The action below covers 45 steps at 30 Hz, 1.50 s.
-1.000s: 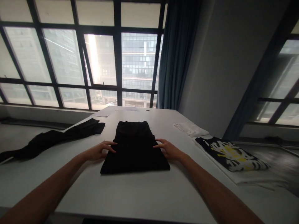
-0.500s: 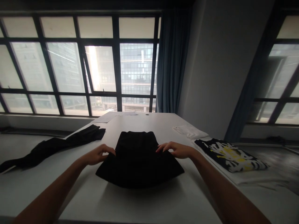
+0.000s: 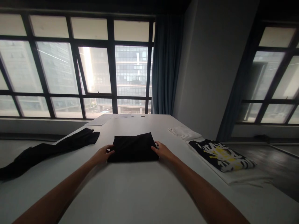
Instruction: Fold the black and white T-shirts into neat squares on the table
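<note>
A folded black garment (image 3: pixel 133 148) lies on the white table in front of me, a compact rectangle; what kind of garment it is, I cannot tell. At its left edge my left hand (image 3: pixel 104 153) is closed, thumb and fingers pinching the cloth. My right hand (image 3: pixel 163 151) grips the right edge the same way, with the thumb on top.
Another black garment (image 3: pixel 53 148) stretches along the table's left side. On the right lie a white folded cloth (image 3: pixel 185 133) and a black shirt with white and yellow print (image 3: pixel 221 155) on pale cloth. Paper sheets (image 3: pixel 99 120) rest at the far end of the white table (image 3: pixel 130 193).
The black garment's wide lower flap, which flared toward me, has been folded away, leaving a smaller rectangle. My right hand has moved inward to its edge. The view has turned slightly right.
</note>
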Available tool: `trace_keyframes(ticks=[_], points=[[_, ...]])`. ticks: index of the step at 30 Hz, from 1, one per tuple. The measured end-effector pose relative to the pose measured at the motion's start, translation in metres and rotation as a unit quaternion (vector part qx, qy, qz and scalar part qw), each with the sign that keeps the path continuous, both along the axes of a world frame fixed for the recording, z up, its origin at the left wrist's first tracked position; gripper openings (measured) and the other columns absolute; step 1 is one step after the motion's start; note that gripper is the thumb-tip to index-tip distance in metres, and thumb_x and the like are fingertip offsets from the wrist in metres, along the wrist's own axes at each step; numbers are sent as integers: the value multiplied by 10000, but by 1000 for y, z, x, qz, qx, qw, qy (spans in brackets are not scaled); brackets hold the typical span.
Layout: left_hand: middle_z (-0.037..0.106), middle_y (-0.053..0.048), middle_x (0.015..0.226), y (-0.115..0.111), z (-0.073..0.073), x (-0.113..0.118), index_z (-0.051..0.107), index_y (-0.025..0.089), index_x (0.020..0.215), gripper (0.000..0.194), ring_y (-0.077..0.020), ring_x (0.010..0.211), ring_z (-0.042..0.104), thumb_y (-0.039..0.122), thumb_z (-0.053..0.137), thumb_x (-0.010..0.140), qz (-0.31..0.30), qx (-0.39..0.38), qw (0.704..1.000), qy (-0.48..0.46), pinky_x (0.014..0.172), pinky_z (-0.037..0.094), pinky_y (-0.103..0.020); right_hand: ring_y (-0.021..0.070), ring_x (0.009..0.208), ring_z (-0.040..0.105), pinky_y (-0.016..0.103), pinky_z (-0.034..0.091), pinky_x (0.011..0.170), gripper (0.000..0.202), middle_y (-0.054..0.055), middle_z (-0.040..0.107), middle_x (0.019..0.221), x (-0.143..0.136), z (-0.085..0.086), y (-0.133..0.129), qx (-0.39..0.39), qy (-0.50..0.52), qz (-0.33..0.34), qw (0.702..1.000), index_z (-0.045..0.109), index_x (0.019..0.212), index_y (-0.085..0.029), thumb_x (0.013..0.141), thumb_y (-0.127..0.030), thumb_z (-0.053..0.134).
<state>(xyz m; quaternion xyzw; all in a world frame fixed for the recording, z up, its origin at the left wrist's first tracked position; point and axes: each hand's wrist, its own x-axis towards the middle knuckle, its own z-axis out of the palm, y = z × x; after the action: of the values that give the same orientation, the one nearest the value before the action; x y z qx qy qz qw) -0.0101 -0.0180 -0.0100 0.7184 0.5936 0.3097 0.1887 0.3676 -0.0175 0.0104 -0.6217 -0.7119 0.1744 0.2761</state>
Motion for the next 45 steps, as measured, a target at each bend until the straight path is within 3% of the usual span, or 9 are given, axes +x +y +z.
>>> trace_keyframes(ticks=[3, 6, 12, 16, 19, 24, 31, 40, 45], points=[[654, -137, 1238, -10, 17, 18, 599, 153, 1251, 553, -297, 1098, 621, 525, 418, 884, 8, 109, 990, 85, 968, 471, -429, 270, 1306, 463, 390, 349, 1077, 521, 138, 485, 1446, -13, 6, -14, 76, -85, -9, 993, 486, 1409, -186, 941, -416, 461], [593, -94, 1362, -14, 26, 43, 585, 198, 1295, 557, -284, 1271, 516, 551, 354, 932, -56, 162, 975, 142, 1092, 368, -435, 258, 1401, 338, 408, 267, 1135, 570, 90, 352, 1552, -28, 9, -26, 108, -126, 62, 984, 425, 1464, -220, 959, -484, 398], [331, -85, 1566, -5, -10, 44, 412, 193, 1465, 723, -260, 1460, 243, 657, 328, 917, -88, 63, 977, 183, 1189, 199, -421, 280, 1491, 87, 533, 122, 1172, 701, 45, 135, 1623, -33, -1, -38, -62, -195, 146, 968, 228, 1548, -246, 955, -616, 282], [256, -81, 1592, 5, -20, 28, 377, 206, 1487, 763, -263, 1474, 189, 693, 317, 903, -94, 22, 981, 168, 1190, 173, -444, 277, 1495, 51, 562, 95, 1169, 703, 27, 81, 1629, -28, 1, -41, -82, -205, 144, 965, 190, 1554, -267, 953, -624, 272], [320, -92, 1566, 19, -7, 25, 463, 203, 1435, 733, -270, 1432, 314, 686, 302, 907, -76, -5, 987, 141, 1166, 239, -421, 284, 1485, 128, 536, 143, 1167, 694, 49, 170, 1619, -28, 6, -36, -80, -191, 145, 968, 281, 1531, -257, 945, -629, 305], [558, -130, 1402, 62, 16, 23, 616, 165, 1277, 588, -286, 1316, 487, 569, 380, 920, 54, 5, 991, 119, 1083, 363, -379, 299, 1309, 450, 458, 349, 1063, 568, 138, 508, 1423, -34, 9, -6, 30, -161, 52, 985, 543, 1353, -183, 971, -536, 317], [743, -123, 1070, 118, 21, 21, 671, 153, 1192, 435, -251, 992, 694, 396, 595, 840, 144, -42, 984, 97, 826, 518, -284, 302, 1214, 553, 387, 434, 985, 643, 218, 526, 1357, -39, 6, 61, -2, -129, -56, 990, 420, 1428, -118, 905, -486, 487], [715, -113, 1139, 136, 33, 12, 740, 230, 1040, 349, -316, 1098, 629, 451, 543, 854, 168, -8, 980, 102, 869, 490, -374, 241, 1070, 646, 303, 487, 896, 500, 116, 690, 1161, -19, 9, 103, -24, -21, -61, 998, 559, 1289, -149, 813, -286, 630], [745, -131, 1032, 143, 29, 10, 753, 171, 937, 299, -292, 1043, 664, 388, 566, 850, 163, -50, 982, 81, 830, 502, -317, 249, 1082, 642, 313, 478, 919, 479, 139, 695, 1138, -13, -2, 100, -10, 2, -88, 996, 587, 1242, -129, 849, -401, 620]])
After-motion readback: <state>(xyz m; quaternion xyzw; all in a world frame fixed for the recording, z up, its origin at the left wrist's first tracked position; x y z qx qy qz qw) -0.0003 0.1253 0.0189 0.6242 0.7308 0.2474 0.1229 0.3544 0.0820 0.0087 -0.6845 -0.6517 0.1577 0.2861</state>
